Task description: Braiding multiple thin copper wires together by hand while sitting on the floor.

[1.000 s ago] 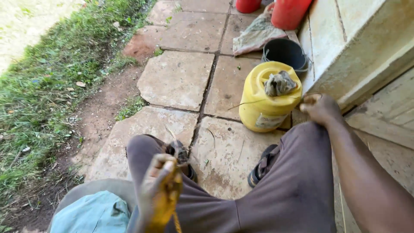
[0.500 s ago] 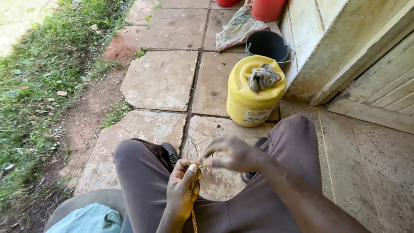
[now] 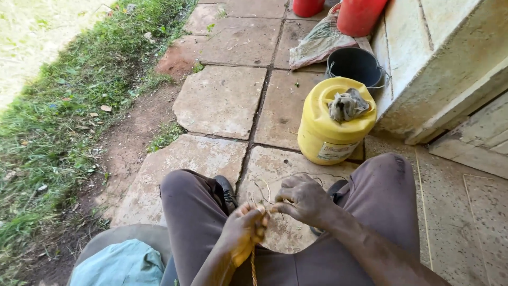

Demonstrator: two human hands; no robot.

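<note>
I sit with my knees apart above stone paving. My left hand is closed around a thin twisted cord of tan fibre that runs down toward my lap. My right hand meets it just to the right and pinches loose fibre strands at the cord's upper end, fingertips touching those of the left hand. A few thin strands curl out above the two hands. Both hands hover between my thighs, in dark brown trousers.
A yellow jerrycan with a grey rag on top stands ahead right, a dark bucket and red containers behind it. A concrete wall rises at right, grass at left. A light blue cloth lies by my left knee.
My right hand swung from my right knee over to the left hand and took hold of the fibre strands. The left hand kept the cord and rose slightly.
</note>
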